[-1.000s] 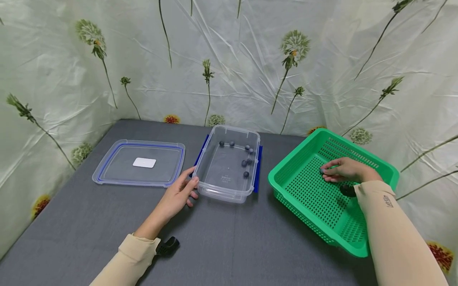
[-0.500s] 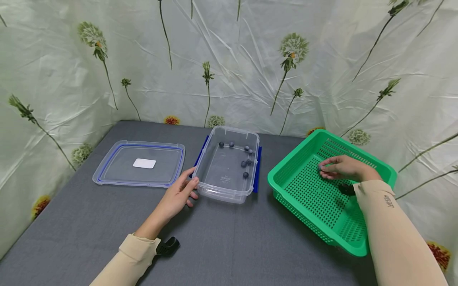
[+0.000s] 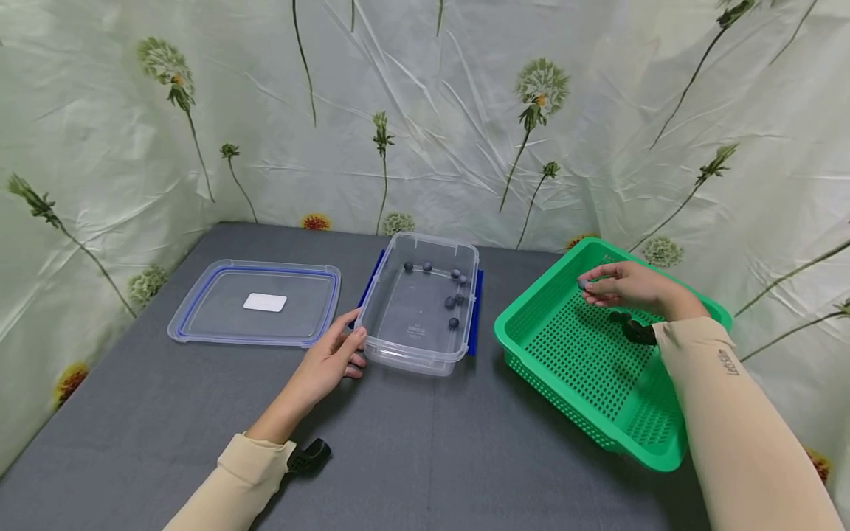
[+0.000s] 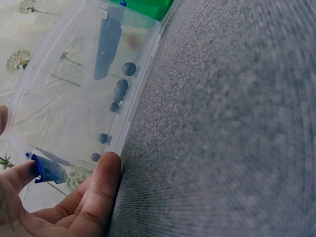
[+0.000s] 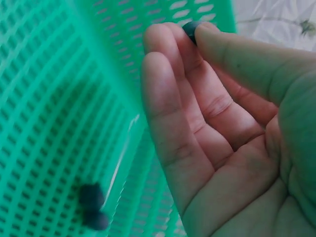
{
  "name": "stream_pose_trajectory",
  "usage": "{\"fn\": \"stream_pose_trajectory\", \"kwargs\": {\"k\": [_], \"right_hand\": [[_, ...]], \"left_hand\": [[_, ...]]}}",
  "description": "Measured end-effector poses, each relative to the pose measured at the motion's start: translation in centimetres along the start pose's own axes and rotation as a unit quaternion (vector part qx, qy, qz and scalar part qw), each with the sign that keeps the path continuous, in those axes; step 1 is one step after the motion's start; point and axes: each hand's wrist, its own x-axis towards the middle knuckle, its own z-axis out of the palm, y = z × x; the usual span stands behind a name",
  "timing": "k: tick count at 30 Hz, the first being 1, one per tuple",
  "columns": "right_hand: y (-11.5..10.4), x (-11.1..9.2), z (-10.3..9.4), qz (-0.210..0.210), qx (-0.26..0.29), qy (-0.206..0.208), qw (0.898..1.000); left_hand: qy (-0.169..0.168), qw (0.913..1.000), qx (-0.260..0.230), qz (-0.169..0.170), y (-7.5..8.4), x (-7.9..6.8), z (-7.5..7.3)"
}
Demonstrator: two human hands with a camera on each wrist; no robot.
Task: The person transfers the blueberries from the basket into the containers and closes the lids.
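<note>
In the head view, my right hand (image 3: 624,286) pinches a blueberry (image 5: 190,31) between thumb and fingertips, raised over the green basket (image 3: 554,394). Two dark blueberries (image 5: 93,206) lie on the basket's mesh floor below that hand in the right wrist view. To the left, a clear plastic container (image 3: 412,361) holds several blueberries (image 3: 454,323). My left hand (image 3: 328,361) grips its near left corner, thumb and fingers straddling it. The left wrist view has those fingers (image 4: 98,197) against the container's side, by a blue side clasp (image 4: 47,169).
A clear lid (image 3: 219,310) with a blue seal and a white label (image 3: 265,302) lies flat left of the container. Grey cloth (image 3: 425,450) covers the table. A flower-printed curtain (image 3: 438,110) hangs behind it.
My right hand has risen from the basket floor towards its far side, carrying the pinched blueberry. The left hand stays at the container's corner.
</note>
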Motion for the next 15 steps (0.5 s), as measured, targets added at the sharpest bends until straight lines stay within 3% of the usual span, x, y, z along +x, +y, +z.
{"fn": "stream_pose_trajectory", "kwargs": {"k": [15], "right_hand": [[-6.4, 0.1, 2.6, -0.103, 0.003, -0.025, 0.994]], "left_hand": [[-0.012, 0.9997, -0.023, -0.005, 0.2, -0.4, -0.1]]}}
